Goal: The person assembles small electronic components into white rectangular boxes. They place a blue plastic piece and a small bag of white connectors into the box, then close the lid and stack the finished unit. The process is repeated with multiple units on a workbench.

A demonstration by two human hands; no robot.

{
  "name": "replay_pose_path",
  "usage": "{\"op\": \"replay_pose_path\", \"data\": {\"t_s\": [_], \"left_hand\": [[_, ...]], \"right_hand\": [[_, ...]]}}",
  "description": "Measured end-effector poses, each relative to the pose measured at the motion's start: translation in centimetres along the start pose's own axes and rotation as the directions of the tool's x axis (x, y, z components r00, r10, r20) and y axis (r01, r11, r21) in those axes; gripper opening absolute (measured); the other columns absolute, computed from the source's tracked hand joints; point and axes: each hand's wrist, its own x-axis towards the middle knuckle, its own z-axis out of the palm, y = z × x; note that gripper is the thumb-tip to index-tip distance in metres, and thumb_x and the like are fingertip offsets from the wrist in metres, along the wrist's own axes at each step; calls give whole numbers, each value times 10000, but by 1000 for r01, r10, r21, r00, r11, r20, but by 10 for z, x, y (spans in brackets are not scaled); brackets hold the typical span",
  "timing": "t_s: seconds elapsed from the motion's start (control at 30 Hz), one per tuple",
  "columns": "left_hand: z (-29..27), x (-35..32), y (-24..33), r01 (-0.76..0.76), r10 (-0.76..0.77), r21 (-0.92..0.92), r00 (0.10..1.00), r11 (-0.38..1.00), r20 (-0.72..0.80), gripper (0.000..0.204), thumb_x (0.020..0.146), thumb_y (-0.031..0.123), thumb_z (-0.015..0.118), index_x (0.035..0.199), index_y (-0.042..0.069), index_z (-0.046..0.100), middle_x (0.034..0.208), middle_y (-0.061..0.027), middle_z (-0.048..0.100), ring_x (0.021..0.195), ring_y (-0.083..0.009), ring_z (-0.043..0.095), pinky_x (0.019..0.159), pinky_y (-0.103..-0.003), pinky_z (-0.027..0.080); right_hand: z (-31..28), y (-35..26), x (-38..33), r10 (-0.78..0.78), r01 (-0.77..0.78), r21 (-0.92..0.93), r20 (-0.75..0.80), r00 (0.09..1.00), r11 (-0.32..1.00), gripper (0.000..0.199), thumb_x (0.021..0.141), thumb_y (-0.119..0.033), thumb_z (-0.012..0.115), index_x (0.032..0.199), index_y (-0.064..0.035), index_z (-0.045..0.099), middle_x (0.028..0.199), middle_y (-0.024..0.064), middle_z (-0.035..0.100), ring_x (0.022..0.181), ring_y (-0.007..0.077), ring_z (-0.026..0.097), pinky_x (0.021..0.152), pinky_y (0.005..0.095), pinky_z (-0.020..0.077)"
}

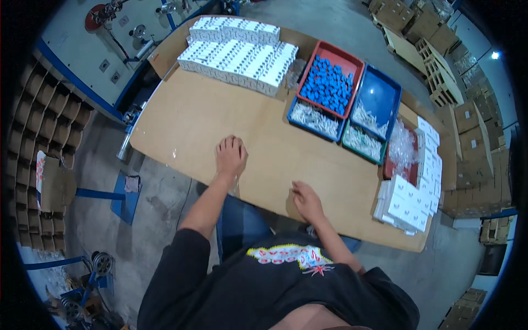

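My left hand lies flat and empty on the brown tabletop, my right hand loosely curled at its near edge over something I cannot make out, with stacked white boxes at twelve o'clock and trays of blue parts at one o'clock.

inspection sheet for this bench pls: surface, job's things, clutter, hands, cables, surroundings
Surface: tan board table, middle bare.
Job's things: small clear plastic piece under left hand; right hand rests near the table's front edge, nothing visibly held.
Clutter: white boxes stacked at the far side, more white boxes at right; red tray of blue parts; blue tray.
Hands: left flat, fingers together; right loosely curled.
Cables: nothing seen on the table.
Surroundings: cardboard dividers at left, pallets at far right.
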Motion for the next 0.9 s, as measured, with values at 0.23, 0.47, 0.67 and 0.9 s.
{"op": "replay_pose_path", "data": {"t_s": [0.23,0.47,0.67,0.9], "left_hand": [[8,-16,28,-156,162,68,983,985,-91,321,952,243,633,1202,43,614,1263,-189,597,1222,-348,539,1034,-513,395],[7,-117,135,-66,72,-307,997,949,9,437,964,270,658,1310,16,577,1369,-235,507,1310,-408,466,1098,-520,352],[-6,-132,136,-196,238,-345,968,918,81,415,982,257,626,1313,15,563,1355,-217,525,1296,-398,476,1096,-518,351],[2,-126,140,-19,73,-464,993,886,98,384,987,224,614,1305,19,553,1322,-191,540,1246,-370,500,1078,-499,357]], "right_hand": [[5,20,-4,13,-3,217,-46,999,976,225,934,-102,624,1131,-38,712,1282,132,695,1250,323,621,1051,401,497],[21,40,-15,-136,164,123,-204,970,979,165,912,-64,631,1038,-39,733,1305,108,695,1319,300,582,1153,440,413],[18,31,-21,-80,110,117,-235,969,987,144,891,-88,641,986,-45,741,1286,90,707,1293,269,606,1120,439,445],[26,41,-21,-141,157,26,-315,939,987,155,902,-107,638,999,-32,733,1286,111,702,1223,262,653,1068,423,484]]}}
